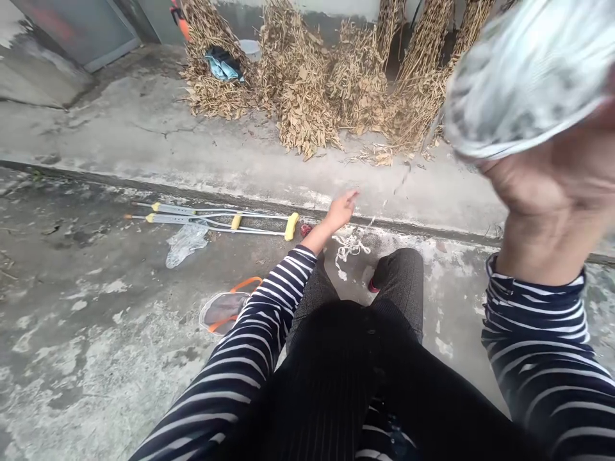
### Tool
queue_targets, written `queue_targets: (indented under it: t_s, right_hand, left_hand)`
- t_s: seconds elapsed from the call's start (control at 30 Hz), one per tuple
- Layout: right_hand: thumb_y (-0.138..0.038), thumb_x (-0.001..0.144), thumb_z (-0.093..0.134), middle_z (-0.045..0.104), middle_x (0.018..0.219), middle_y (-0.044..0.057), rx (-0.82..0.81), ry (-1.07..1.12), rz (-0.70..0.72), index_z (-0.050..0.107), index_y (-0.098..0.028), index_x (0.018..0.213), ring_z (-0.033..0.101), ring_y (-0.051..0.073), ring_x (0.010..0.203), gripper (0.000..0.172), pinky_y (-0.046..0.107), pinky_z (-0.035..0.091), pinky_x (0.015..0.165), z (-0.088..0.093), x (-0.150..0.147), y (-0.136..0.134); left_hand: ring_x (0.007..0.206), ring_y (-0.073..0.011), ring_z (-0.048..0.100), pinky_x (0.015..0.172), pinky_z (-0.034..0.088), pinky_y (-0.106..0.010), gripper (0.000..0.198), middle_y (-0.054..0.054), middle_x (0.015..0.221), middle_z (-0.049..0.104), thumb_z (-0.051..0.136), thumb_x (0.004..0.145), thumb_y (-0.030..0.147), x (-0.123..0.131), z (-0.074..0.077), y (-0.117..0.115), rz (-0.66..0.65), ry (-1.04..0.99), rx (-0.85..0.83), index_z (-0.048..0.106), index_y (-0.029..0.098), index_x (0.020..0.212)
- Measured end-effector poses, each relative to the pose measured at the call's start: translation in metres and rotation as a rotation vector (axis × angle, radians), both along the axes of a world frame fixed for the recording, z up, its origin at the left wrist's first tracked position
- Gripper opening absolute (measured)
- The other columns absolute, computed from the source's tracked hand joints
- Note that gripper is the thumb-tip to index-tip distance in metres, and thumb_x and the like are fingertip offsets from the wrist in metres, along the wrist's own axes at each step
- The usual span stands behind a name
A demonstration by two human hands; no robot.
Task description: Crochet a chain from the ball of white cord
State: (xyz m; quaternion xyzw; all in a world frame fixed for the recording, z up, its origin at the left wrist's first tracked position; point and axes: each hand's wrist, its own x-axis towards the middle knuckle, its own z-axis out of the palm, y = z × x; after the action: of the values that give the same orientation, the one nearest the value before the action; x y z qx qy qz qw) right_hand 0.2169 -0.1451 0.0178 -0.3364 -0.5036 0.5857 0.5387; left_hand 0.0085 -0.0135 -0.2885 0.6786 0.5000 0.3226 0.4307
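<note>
At 2 o'clock the right hand (552, 169) holds up a blurred white bundle (523, 83); near the centre the left hand (341, 211) stretches forward, fingers extended, with tangled white cord (350, 246) on the ground at its 5 o'clock. Crutches (236, 221) lie toward 9 o'clock, clear plastic (185, 244) beside them, dried plants (305, 83) at 12 o'clock

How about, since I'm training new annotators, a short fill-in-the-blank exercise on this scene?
1. The hand holding the blurred whitish bundle is the person's ____ one.
2. The crutches lying on the ground have pads coloured ____.
3. The bag on the ground has ____ handles.
4. Both dark sleeves carry a pattern of white ____.

Missing words: right; yellow; orange; stripes.
</note>
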Motion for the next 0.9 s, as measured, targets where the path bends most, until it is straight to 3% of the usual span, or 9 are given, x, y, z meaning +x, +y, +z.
queue_targets:
  t_s: [0.07,0.13,0.2,0.27,0.37,0.47,0.67,0.77,0.9]
  right_hand:
    - [-0.036,0.072,0.088,0.068,0.137,-0.004,0.091,0.016,0.001,0.070,-0.037,0.114,0.022,0.030,0.166,0.046,0.055,0.060,0.114,-0.018,-0.017,0.005]
    - [-0.034,0.064,0.089,0.067,0.138,0.003,-0.013,0.023,0.011,0.068,-0.029,0.110,0.041,0.038,0.156,0.051,0.059,0.063,0.108,-0.041,-0.026,0.013]
    - [-0.036,0.059,0.090,0.068,0.132,0.008,-0.136,0.007,-0.012,0.065,-0.024,0.112,0.055,0.041,0.141,0.059,0.060,0.065,0.101,-0.062,-0.026,0.021]
    - [-0.036,0.061,0.088,0.069,0.130,0.008,-0.175,-0.007,-0.024,0.063,-0.023,0.117,0.060,0.038,0.134,0.063,0.057,0.066,0.097,-0.081,-0.021,0.027]
    - [-0.035,0.066,0.083,0.068,0.133,0.006,-0.201,-0.019,0.002,0.063,-0.026,0.119,0.062,0.034,0.132,0.058,0.050,0.068,0.092,-0.098,-0.009,0.029]
    - [-0.039,0.066,0.083,0.068,0.131,0.006,-0.239,-0.010,-0.008,0.065,-0.026,0.119,0.064,0.034,0.128,0.057,0.049,0.069,0.086,-0.105,0.001,0.027]
    - [-0.050,0.069,0.085,0.069,0.132,0.006,-0.243,-0.012,-0.047,0.066,-0.027,0.122,0.064,0.035,0.128,0.061,0.052,0.070,0.084,-0.107,0.008,0.026]
    - [-0.049,0.068,0.087,0.065,0.139,0.006,-0.225,-0.032,-0.051,0.063,-0.028,0.123,0.064,0.035,0.127,0.064,0.052,0.070,0.085,-0.111,0.009,0.026]
    - [-0.039,0.064,0.091,0.064,0.137,0.006,-0.239,-0.095,-0.120,0.056,-0.028,0.120,0.067,0.031,0.116,0.067,0.047,0.070,0.080,-0.121,0.011,0.023]
  left_hand:
    - [0.135,-0.0249,0.065,0.122,0.045,-0.043,0.046,-0.014,0.146,0.068,0.058,0.101,0.026,0.013,0.029,0.000,-0.064,-0.318,0.137,0.062,0.017,0.146]
    - [0.135,-0.0257,0.066,0.121,0.047,-0.045,0.049,-0.011,0.143,0.070,0.067,0.099,0.036,0.026,0.055,-0.008,-0.160,-0.520,0.209,0.063,0.022,0.145]
    - [0.134,-0.0268,0.066,0.118,0.048,-0.045,0.048,-0.009,0.138,0.073,0.073,0.095,0.042,0.036,0.072,-0.020,-0.200,-0.576,0.226,0.068,0.023,0.139]
    - [0.127,-0.0268,0.069,0.113,0.051,-0.043,0.041,-0.010,0.128,0.077,0.072,0.095,0.043,0.040,0.078,-0.029,-0.164,-0.556,0.209,0.075,0.019,0.128]
    - [0.115,-0.0251,0.072,0.110,0.050,-0.039,0.029,-0.009,0.110,0.081,0.069,0.096,0.038,0.035,0.070,-0.031,-0.042,-0.407,0.178,0.081,0.013,0.105]
    - [0.112,-0.0252,0.072,0.108,0.050,-0.036,0.022,-0.010,0.108,0.082,0.070,0.095,0.030,0.022,0.047,-0.027,0.046,-0.210,0.107,0.083,0.013,0.097]
    - [0.096,-0.0209,0.071,0.093,0.051,-0.029,0.027,-0.005,0.097,0.081,0.063,0.096,0.031,0.016,0.002,-0.044,-0.069,-0.013,-0.122,0.083,0.013,0.096]
    - [0.090,-0.0180,0.068,0.087,0.048,-0.025,0.027,-0.003,0.093,0.080,0.062,0.096,0.030,0.015,-0.003,-0.052,-0.134,0.005,-0.130,0.082,0.013,0.093]
    - [0.081,-0.0154,0.064,0.081,0.046,-0.024,0.026,-0.003,0.087,0.077,0.059,0.096,0.026,0.003,0.003,-0.050,-0.117,0.028,-0.138,0.080,0.012,0.088]
